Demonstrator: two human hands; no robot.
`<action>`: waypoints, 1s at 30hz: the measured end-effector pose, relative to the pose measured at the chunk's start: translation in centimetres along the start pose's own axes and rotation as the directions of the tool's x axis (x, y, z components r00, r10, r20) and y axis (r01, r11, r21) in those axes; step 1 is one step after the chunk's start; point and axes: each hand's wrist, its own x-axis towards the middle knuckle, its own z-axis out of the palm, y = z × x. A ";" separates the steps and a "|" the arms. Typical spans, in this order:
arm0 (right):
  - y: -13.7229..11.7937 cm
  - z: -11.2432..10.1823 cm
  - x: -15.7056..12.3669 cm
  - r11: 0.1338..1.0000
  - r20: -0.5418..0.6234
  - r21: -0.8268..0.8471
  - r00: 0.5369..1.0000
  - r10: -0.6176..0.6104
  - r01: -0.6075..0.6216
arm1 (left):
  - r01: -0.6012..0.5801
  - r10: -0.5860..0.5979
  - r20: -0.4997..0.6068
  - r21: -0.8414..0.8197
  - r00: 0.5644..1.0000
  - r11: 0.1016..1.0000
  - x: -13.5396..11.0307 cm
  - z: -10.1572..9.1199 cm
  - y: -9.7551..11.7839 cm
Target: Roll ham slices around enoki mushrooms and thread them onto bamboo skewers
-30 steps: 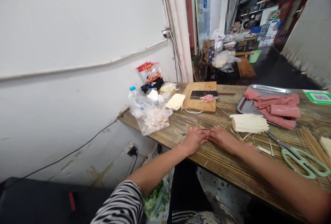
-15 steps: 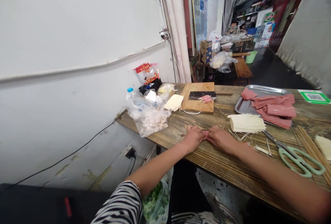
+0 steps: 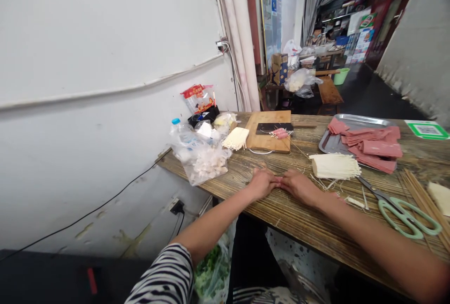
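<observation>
My left hand (image 3: 262, 183) and my right hand (image 3: 298, 185) meet just right of the centre of the frame, low over the wooden table (image 3: 298, 222). My fingers are drawn in close, both hands pinching a small pink piece of meat (image 3: 278, 181) between them; my fingers hide most of it, so I cannot tell its full shape. Just right of my right hand lies a bundle of white mushrooms (image 3: 335, 166), with loose stems scattered below it. Beyond that, toward the right of the frame, a metal tray (image 3: 326, 144) bears a pile of pink meat slices (image 3: 381, 148), some reaching over its near edge. Scissors (image 3: 384, 195) with green handles lie at the lower right, near some thin wooden sticks (image 3: 423, 201). Above my hands in the frame, a cutting board (image 3: 270, 144) carries a dark-bladed knife (image 3: 263, 129), and small pink rolls (image 3: 280, 133) rest on the blade. A second bundle of mushrooms (image 3: 236, 138) sits at the board's left edge, beside a clear plastic bag (image 3: 209, 163) left of centre.
</observation>
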 end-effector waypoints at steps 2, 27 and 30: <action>0.5 -0.4 0.6 0.997 0.063 0.074 0.998 0.014 -0.018 | 0.027 -0.027 -0.021 0.016 0.999 0.999 -0.3 0.0 0.2; 1.3 0.4 0.1 0.990 -0.019 -0.114 0.996 -0.092 0.089 | 0.076 -0.073 0.038 -0.074 0.997 0.994 1.2 -0.7 -0.2; 2.0 0.1 1.2 0.995 0.049 -0.054 0.996 -0.076 0.079 | 0.076 -0.073 -0.068 0.034 0.995 0.997 0.3 -0.1 0.3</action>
